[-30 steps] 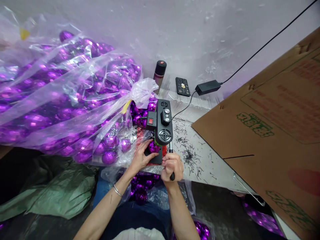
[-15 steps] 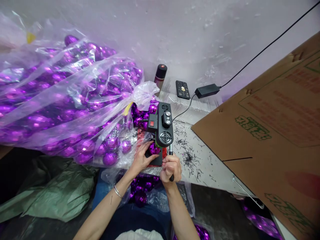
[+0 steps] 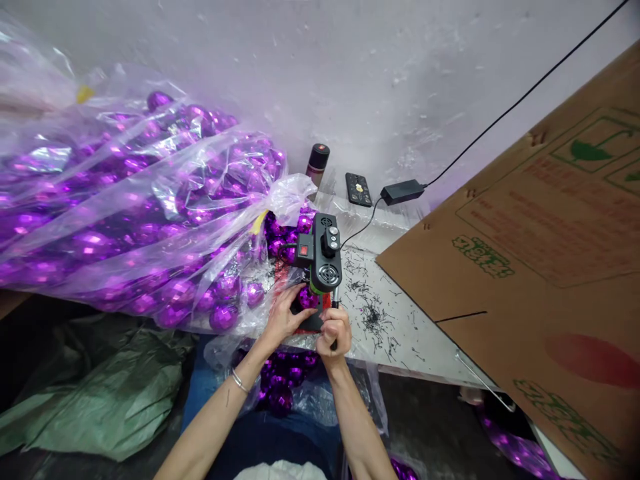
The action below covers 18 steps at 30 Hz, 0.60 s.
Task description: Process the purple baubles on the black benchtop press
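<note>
Holding a purple ball [image 3: 307, 298] between the thumb and fingers of our left hand [image 3: 283, 321], we have it beneath the front end of a black machine [image 3: 327, 257], over the machine's dark base plate [image 3: 314, 322]. Our right hand [image 3: 334, 333] is closed in a fist around the machine's handle [image 3: 335, 299], whose black end shows below the fingers. A bracelet [image 3: 240, 381] circles our left wrist. Beside the machine, on our left, sits a small switch box [image 3: 303, 250] with a red switch, and a big clear bag [image 3: 150, 223] full of shiny purple balls lies next to it, tied at the neck. On the table [image 3: 415, 340] to our right we see many thin black pins [image 3: 373, 317] scattered about. Beyond the machine are a black-capped can [image 3: 318, 165], a dark phone [image 3: 358, 190] and a black power adapter [image 3: 403, 192], its cord running up to the right. A large cardboard box [image 3: 525, 287] stands tilted in view at our right, and an open plastic bag [image 3: 310, 393] with more purple balls lies over our lap, below the table edge.
</note>
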Motion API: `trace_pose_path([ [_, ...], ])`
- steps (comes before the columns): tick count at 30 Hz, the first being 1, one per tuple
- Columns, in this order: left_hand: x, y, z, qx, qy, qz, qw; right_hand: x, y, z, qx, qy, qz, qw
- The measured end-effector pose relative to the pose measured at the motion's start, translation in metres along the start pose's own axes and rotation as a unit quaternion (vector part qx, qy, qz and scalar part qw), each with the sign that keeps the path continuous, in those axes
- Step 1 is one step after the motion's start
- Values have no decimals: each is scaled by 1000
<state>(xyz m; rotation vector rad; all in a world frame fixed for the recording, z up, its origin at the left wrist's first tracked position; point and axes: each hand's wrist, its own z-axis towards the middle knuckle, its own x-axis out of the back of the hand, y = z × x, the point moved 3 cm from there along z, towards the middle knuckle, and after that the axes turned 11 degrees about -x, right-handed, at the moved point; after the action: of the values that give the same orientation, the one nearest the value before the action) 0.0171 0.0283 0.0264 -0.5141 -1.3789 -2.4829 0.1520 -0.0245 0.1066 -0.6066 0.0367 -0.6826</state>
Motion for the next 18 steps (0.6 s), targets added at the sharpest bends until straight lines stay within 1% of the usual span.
trace_pose_path([
  [3,0,-1,4,2,0,-5,1000,3,-9,10,-28,11,15,999],
  [5,0,-1,6,4,-4,-10,1000,7,-20,26,-71,12,24,997],
  [7,1,0,1,3,-7,-13,1000,11,-33,44,-124,11,37,991],
  [8,2,2,-4,0,-8,-12,1000,12,-39,53,-146,3,43,988],
  [10,6,7,-23,-8,-10,-1,1000,14,-47,66,-156,-6,53,986],
  [12,12,15,-44,-16,-12,14,1000,15,-50,70,-147,-10,52,988],
  [14,20,21,-56,-19,-15,14,1000,15,-49,66,-134,-12,45,990],
  [15,25,23,-55,-16,-10,8,1000,14,-47,63,-128,-13,41,991],
  [16,30,22,-47,-12,1,5,1000,14,-46,59,-122,-11,38,992],
  [17,36,20,-33,-5,18,6,1000,14,-44,56,-118,-8,34,992],
  [18,41,15,-15,6,42,19,999,13,-43,54,-116,-4,31,993],
])
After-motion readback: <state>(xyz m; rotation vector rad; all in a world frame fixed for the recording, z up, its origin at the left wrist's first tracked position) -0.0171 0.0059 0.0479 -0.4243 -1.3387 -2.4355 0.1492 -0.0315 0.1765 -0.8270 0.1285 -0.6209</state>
